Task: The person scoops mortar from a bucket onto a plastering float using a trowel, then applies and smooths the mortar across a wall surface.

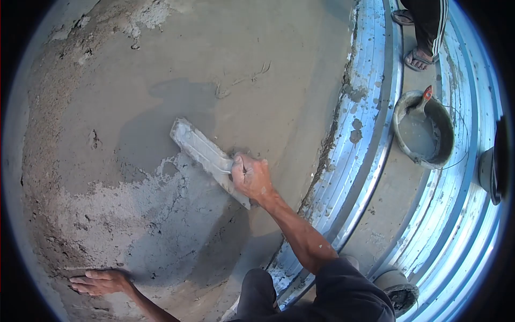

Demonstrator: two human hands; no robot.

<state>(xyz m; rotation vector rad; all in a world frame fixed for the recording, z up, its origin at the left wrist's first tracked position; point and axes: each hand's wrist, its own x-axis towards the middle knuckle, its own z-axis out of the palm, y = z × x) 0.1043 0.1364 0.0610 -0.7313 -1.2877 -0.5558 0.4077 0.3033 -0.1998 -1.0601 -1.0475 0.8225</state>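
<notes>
My right hand (pixel 251 176) is wrapped round the handle of a metal trowel (pixel 206 155), whose long blade lies slantwise on the grey mortar surface (pixel 268 107). Smooth, damp-looking mortar spreads above and to the right of the blade. Below and left of it the mortar (pixel 129 209) is paler and rougher, with small pits and cracks. At the lower left my left hand (pixel 101 283) rests on the rough surface, its fingers stretched out and holding nothing.
A bucket (pixel 399 131) of greyish liquid with a red-handled brush (pixel 420 104) stands at the right on ribbed metal sheets (pixel 351 155). Another person's sandalled foot (pixel 418 59) is above it. Further containers are at the right edge (pixel 487 170) and lower right (pixel 394 282).
</notes>
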